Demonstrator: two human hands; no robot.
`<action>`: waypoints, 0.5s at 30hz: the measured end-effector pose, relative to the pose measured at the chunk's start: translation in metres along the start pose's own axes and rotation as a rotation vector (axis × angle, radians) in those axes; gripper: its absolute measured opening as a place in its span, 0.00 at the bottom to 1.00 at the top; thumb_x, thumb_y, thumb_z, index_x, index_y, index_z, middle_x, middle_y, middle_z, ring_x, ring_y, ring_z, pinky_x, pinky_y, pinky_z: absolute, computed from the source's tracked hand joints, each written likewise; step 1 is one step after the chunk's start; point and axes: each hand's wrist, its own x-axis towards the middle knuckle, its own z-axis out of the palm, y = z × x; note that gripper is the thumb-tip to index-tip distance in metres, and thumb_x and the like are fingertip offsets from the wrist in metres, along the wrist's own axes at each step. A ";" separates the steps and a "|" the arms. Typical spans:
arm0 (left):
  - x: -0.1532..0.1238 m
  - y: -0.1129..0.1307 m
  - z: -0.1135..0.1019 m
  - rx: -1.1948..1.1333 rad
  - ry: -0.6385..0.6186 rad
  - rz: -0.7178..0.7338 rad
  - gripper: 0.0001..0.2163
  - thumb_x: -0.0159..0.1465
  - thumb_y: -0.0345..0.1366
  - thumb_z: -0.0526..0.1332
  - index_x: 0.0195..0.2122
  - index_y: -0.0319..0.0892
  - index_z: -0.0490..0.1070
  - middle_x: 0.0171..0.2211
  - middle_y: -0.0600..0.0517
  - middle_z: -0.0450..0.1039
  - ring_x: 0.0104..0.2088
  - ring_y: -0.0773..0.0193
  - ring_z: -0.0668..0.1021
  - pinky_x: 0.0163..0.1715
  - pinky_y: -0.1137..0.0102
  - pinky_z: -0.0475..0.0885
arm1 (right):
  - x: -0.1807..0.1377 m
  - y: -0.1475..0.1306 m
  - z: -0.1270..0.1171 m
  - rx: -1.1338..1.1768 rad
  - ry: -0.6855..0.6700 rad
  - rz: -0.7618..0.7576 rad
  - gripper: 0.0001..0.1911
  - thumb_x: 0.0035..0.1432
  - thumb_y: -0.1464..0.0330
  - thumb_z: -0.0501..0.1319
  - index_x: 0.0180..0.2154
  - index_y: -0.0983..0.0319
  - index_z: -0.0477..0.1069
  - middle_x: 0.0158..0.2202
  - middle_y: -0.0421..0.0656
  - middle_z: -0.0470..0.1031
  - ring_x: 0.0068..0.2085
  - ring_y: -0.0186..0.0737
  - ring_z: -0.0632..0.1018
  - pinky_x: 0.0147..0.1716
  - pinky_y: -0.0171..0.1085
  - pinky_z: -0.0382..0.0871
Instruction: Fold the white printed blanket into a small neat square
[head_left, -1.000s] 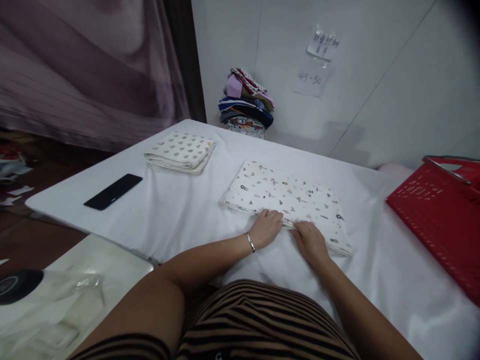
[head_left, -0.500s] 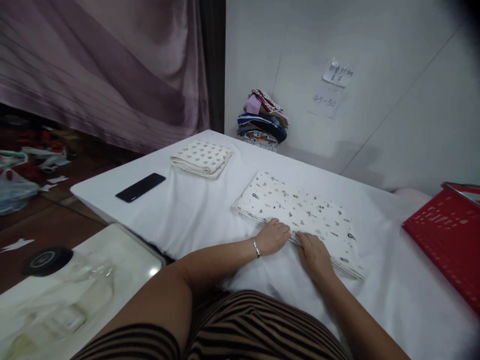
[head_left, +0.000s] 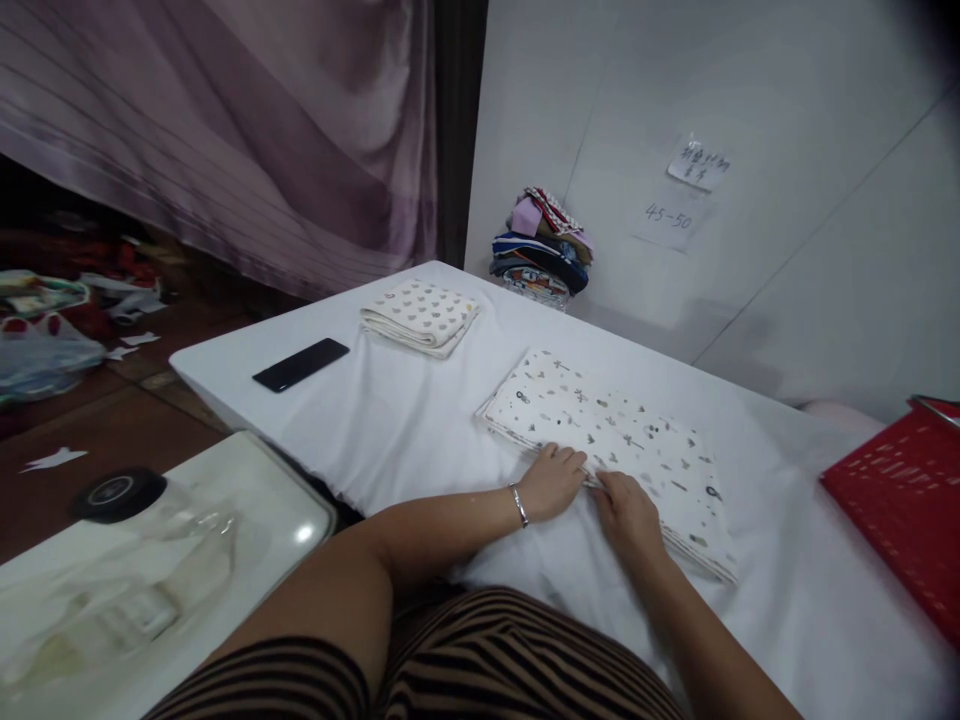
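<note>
A folded white cloth with small printed figures lies flat in front of me on the white-covered table. My left hand, with a silver bracelet at the wrist, grips its near edge around the middle. Right beside it, my right hand pinches the same edge, the thumb close to the left fingers. The tips of the fingers are partly hidden in the cloth's layers. Farther back to the left sits a smaller folded cloth with a leaf-like print, apart from both hands.
A black phone lies on the table's left part. At the right edge stands a red basket. Stacked folded clothes are against the wall. Lower left is a pale glossy surface with a black round object on it.
The view has shifted slightly, so most things appear a little farther right. Both hands stay on the cloth's near edge; the right fingers look more tightly pinched there.
</note>
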 end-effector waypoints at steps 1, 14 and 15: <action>0.000 -0.001 0.000 0.008 0.005 -0.009 0.09 0.64 0.31 0.50 0.33 0.39 0.69 0.46 0.47 0.68 0.44 0.59 0.68 0.43 0.62 0.59 | 0.000 0.000 -0.001 0.005 -0.010 0.008 0.11 0.61 0.68 0.51 0.42 0.63 0.68 0.37 0.46 0.73 0.39 0.42 0.72 0.38 0.38 0.64; -0.016 -0.026 -0.010 0.063 -0.008 0.025 0.09 0.63 0.28 0.51 0.31 0.38 0.70 0.39 0.47 0.69 0.42 0.60 0.68 0.46 0.61 0.58 | 0.001 -0.007 -0.002 -0.092 -0.050 -0.065 0.15 0.60 0.71 0.51 0.48 0.65 0.66 0.36 0.47 0.72 0.38 0.43 0.70 0.36 0.39 0.63; -0.017 -0.027 -0.011 0.063 -0.010 0.037 0.08 0.63 0.29 0.51 0.31 0.38 0.70 0.39 0.48 0.70 0.41 0.60 0.69 0.46 0.61 0.58 | 0.001 -0.008 -0.002 -0.104 -0.064 -0.077 0.15 0.60 0.71 0.52 0.48 0.65 0.67 0.36 0.47 0.71 0.38 0.43 0.70 0.36 0.38 0.63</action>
